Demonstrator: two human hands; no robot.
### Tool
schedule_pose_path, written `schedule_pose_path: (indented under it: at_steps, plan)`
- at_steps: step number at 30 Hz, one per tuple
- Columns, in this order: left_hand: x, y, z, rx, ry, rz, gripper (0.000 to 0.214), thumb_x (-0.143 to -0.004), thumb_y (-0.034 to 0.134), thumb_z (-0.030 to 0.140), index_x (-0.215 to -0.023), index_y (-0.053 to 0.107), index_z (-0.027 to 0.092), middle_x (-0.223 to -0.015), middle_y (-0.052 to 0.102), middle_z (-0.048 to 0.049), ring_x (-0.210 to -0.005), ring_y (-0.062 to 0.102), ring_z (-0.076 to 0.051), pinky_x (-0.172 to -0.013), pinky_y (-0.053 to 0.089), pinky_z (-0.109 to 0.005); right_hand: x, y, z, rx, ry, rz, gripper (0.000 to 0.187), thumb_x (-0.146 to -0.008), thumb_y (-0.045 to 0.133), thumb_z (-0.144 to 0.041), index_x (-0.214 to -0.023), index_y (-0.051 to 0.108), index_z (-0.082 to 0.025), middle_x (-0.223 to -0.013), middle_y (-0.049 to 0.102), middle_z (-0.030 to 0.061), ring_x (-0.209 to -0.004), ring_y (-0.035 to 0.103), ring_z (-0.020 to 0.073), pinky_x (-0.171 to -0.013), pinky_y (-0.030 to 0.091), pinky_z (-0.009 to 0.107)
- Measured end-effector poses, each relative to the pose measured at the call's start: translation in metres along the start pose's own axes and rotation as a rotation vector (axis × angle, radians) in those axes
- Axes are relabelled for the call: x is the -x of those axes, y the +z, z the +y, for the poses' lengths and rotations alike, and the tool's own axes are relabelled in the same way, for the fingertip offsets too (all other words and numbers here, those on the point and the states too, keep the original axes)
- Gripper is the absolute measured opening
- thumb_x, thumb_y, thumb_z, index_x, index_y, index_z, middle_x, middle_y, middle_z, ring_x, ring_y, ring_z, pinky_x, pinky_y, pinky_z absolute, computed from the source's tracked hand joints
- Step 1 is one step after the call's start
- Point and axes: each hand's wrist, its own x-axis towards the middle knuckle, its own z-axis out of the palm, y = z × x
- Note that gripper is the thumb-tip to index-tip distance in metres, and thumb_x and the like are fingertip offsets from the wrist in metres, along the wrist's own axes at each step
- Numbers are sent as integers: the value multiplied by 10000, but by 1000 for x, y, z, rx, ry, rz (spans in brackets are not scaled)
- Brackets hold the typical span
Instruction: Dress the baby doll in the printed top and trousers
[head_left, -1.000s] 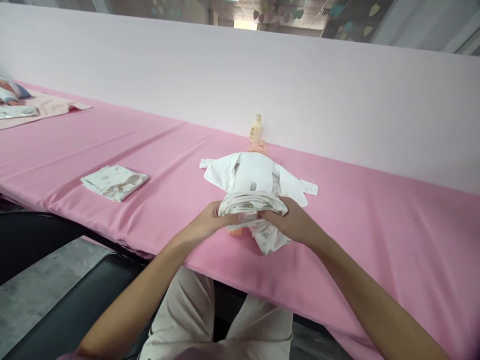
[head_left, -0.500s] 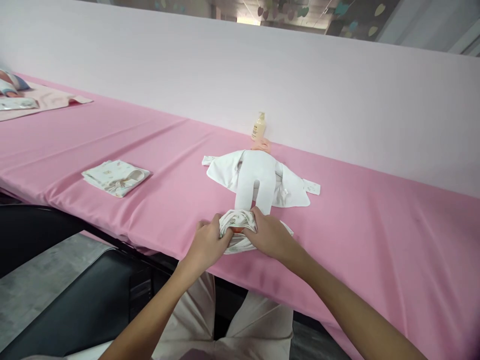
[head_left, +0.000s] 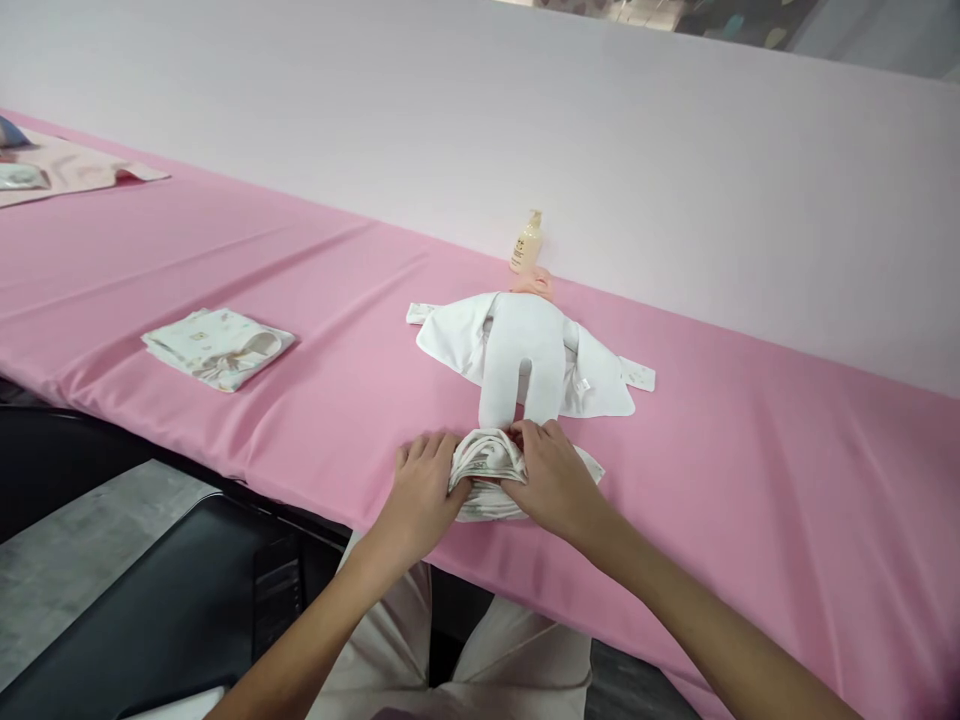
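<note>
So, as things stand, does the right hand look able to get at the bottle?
Probably not directly: the right hand is busy gripping the bunched cloth, and the doll lies between that hand and the bottle, farther back by the wall.

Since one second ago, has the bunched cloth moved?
Yes: the bunched cloth is now farther from the pump bottle, nearer the front edge of the table.

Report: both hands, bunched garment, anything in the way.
Left hand, right hand: both gripping bunched printed garment. Garment at near end of doll. No obstruction seen between them; pump bottle beyond doll.
</note>
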Motion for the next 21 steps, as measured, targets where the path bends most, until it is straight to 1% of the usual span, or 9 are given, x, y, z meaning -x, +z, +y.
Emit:
schedule_pose_path:
  at_steps: [2,4,6,8,11,14,17,19,21]
  plan:
    - [-2,2,1,121,17,-11,325,-949,536,171,-1258,619,227,-1235,741,-106,-1176,651,-351,-1075,446,-556,1,1,1,-149,58,19,479,-819,692,-127,-1278,566,-180,-1228,735,142,-1213,602,359,-992,537,479]
    - [-4,2,2,321,17,-24,320,-973,502,163,-1272,599,222,-1238,749,-103,-1151,684,-319,-1066,489,-515,3,-2,2,-305,105,33,538,-821,711,-150,-1324,532,-212,-1239,752,115,-1230,633,345,-974,544,461]
    - [-7,1,2,532,-13,-41,286,-1029,484,221,-1297,584,220,-1279,745,-104,-1163,707,-292,-1022,545,-447,3,-7,4,-477,129,23,531,-850,744,-222,-1335,529,-256,-1238,769,74,-1172,688,314,-942,556,438]
    - [-10,0,3,659,-48,-48,294,-1059,497,281,-1337,569,219,-1297,739,-100,-1179,714,-277,-978,576,-396,2,-12,10,-597,130,16,492,-881,739,-274,-1335,551,-281,-1254,774,47,-1107,721,286,-928,560,426]
    - [-16,-2,3,682,-67,-20,328,-1042,544,284,-1362,547,210,-1290,731,-96,-1170,713,-266,-969,578,-377,-8,-19,23,-556,77,76,405,-898,661,-227,-1301,640,-269,-1284,761,59,-1182,690,300,-1010,529,460]
    - [-26,-3,2,656,-60,-12,357,-1057,565,337,-1386,524,203,-1333,712,-111,-1195,702,-268,-984,571,-384,-22,-24,36,-461,-35,122,341,-873,638,-181,-1197,726,-243,-1219,759,74,-1230,646,324,-1061,494,481]
    - [-39,-7,-1,631,-56,-11,354,-1083,562,442,-1333,558,191,-1244,730,-101,-1115,709,-268,-923,575,-378,-34,-27,46,-501,-132,83,270,-870,657,-178,-1120,742,-234,-1112,753,54,-1079,685,286,-952,530,426]
    - [-50,-11,-5,629,-37,-23,341,-1093,543,488,-1243,605,188,-1151,740,-82,-1037,708,-258,-865,571,-360,-40,-27,50,-539,-162,43,216,-883,684,-197,-1090,731,-236,-1045,748,35,-968,697,260,-849,539,388]
    - [-62,-16,-9,626,4,-56,356,-1104,515,514,-1169,641,188,-1098,744,-70,-998,703,-252,-842,565,-348,-43,-26,53,-561,-171,14,192,-886,719,-222,-1076,715,-241,-999,746,20,-910,695,250,-789,534,370]
